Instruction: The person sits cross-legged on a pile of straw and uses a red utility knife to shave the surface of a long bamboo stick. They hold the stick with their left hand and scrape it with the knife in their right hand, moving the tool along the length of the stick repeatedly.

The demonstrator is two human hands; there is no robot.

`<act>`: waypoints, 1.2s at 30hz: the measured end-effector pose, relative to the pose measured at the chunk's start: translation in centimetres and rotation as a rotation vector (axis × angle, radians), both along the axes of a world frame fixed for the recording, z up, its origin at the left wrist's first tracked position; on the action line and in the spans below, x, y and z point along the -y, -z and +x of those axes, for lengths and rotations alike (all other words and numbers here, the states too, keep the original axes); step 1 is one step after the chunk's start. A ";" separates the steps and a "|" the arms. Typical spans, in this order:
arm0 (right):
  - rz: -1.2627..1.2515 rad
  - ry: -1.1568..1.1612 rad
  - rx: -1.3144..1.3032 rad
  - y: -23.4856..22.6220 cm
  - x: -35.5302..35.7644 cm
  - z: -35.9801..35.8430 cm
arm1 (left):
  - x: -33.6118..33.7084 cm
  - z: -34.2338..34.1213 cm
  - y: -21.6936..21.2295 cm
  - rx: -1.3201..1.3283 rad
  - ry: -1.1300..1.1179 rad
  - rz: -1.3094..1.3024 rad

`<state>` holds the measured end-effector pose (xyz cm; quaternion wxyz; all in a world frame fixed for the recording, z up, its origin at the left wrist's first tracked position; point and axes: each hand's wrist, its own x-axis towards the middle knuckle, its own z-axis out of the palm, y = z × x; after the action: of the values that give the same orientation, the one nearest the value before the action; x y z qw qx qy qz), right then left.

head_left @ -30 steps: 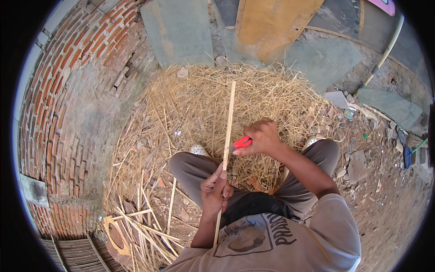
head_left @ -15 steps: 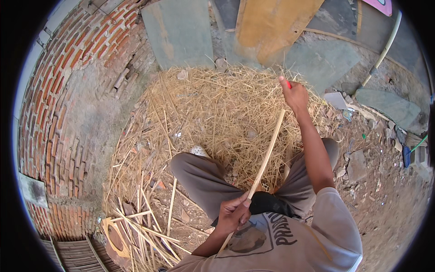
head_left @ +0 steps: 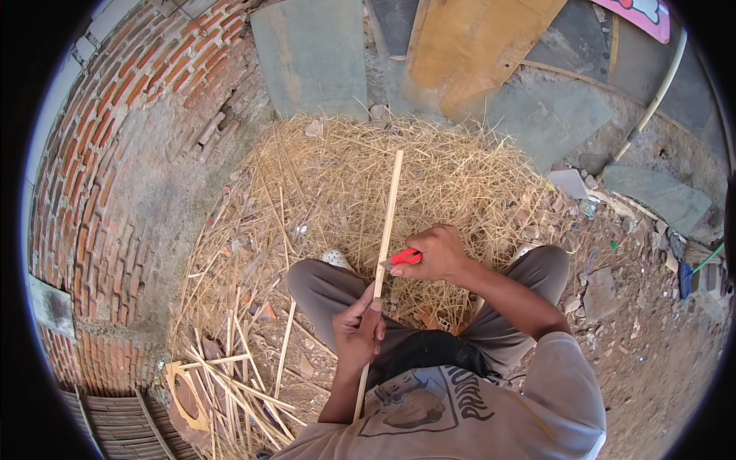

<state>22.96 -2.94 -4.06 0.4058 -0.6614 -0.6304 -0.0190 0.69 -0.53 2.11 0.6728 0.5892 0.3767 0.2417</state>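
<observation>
My left hand (head_left: 358, 330) is closed round the lower part of a long pale bamboo strip (head_left: 392, 199). The strip points away from me, its far end over the shavings and its near end against my shirt. In my right hand (head_left: 437, 253) is a red utility knife (head_left: 405, 257). Its blade lies at the strip's right side, a little beyond my left fingers; whether it bites into the strip I cannot tell. A black cloth or pad (head_left: 433, 353) rests in my lap under the strip.
Thin curly shavings (head_left: 345, 184) spread in front of my crossed legs. More cut strips (head_left: 238, 395) lie in a pile at lower left. A brick wall (head_left: 100, 207) rises on the left, grey and tan boards (head_left: 310, 61) stand at the far side, and rubble covers the ground at right.
My right hand has come back from the strip's far end toward my left hand, bringing the knife to the strip. The strip has swung left and my left hand has moved farther out.
</observation>
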 end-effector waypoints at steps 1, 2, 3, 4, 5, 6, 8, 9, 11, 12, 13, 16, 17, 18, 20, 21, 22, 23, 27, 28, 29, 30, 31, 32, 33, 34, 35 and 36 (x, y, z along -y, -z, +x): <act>-0.006 0.006 -0.006 0.1 0.0 0.2 | 0.1 0.2 -0.2 -0.026 0.007 0.032; 0.031 0.017 0.019 0.1 0.1 0.3 | 0.3 0.3 -0.3 -0.054 0.012 0.062; 0.067 0.028 0.043 -0.1 0.2 0.6 | 0.4 0.5 -0.3 -0.050 0.014 0.064; 0.103 0.040 0.068 -0.1 0.2 0.9 | 0.4 0.7 -0.3 -0.045 0.016 0.066; 0.112 0.064 0.075 0.0 0.2 1.1 | 0.4 0.9 -0.2 -0.041 0.019 0.067; 0.122 0.091 0.084 0.1 0.1 1.5 | 0.3 1.0 -0.2 -0.043 0.026 0.075; 0.130 0.169 0.122 0.3 -0.4 2.7 | 0.3 1.0 -0.2 -0.047 0.035 0.094; 0.124 0.226 0.153 0.4 -0.7 4.1 | 0.4 1.1 -0.1 -0.051 0.042 0.090; 0.139 0.286 0.178 0.9 -1.0 5.1 | 0.6 1.3 0.2 -0.055 0.057 0.083; 0.157 0.279 0.186 1.0 -1.0 5.4 | 0.6 1.3 0.2 -0.048 0.069 0.086; 0.175 0.272 0.194 1.1 -1.0 5.7 | 0.6 1.4 0.2 -0.041 0.079 0.088; 0.063 0.374 0.128 1.7 -1.2 7.5 | 1.0 0.9 1.0 0.016 0.111 0.096; -0.003 0.434 0.088 1.8 -1.0 8.4 | 1.2 0.8 1.2 0.039 0.128 0.099; 0.018 0.467 0.092 1.7 -1.1 9.1 | 1.5 0.7 1.0 0.015 0.131 0.085; 0.059 0.535 0.102 1.4 -1.1 10.2 | 2.0 0.5 0.4 -0.031 0.140 0.058; 0.077 0.541 0.113 1.5 -1.3 10.1 | 2.0 0.2 0.6 -0.012 0.145 0.064; 0.097 0.541 0.132 1.5 -1.4 10.2 | 1.9 0.0 0.9 0.006 0.150 0.071; 0.109 0.539 0.153 1.6 -1.2 10.2 | 2.0 -0.1 1.0 0.025 0.154 0.070; -0.222 0.792 -0.363 1.9 -1.3 13.4 | 2.8 -0.7 1.1 0.011 0.219 0.045; -0.193 0.876 -0.429 2.0 -0.8 15.7 | 4.0 -1.8 1.8 0.013 0.261 0.023; -0.165 0.955 -0.497 1.0 -0.5 16.5 | 4.5 -2.3 1.8 0.013 0.299 0.002; -0.165 0.870 -0.474 0.8 -0.6 16.1 | 4.1 -2.5 1.8 -0.029 0.242 -0.013; -0.165 0.785 -0.450 0.7 -0.4 15.2 | 3.5 -2.8 1.8 -0.070 0.183 -0.028; -0.171 0.699 -0.420 0.1 -0.1 13.7 | 3.0 -2.9 1.6 -0.108 0.121 -0.051; -0.242 0.557 -0.387 0.1 0.1 11.7 | 2.5 -2.8 1.5 -0.143 0.065 -0.079; -0.190 0.430 -0.347 0.1 0.1 9.1 | 2.0 -2.5 1.3 -0.111 0.056 -0.100; -0.141 0.305 -0.309 0.3 0.3 6.5 | 1.4 -2.0 1.1 -0.079 0.050 -0.125; -0.076 0.196 -0.167 1.0 0.3 4.7 | 1.0 -1.7 0.9 -0.048 0.042 -0.140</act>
<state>27.66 -3.22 -5.02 0.4280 -0.7339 -0.5271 0.0207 -1.01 -1.50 1.25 0.7082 0.5540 0.3960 0.1863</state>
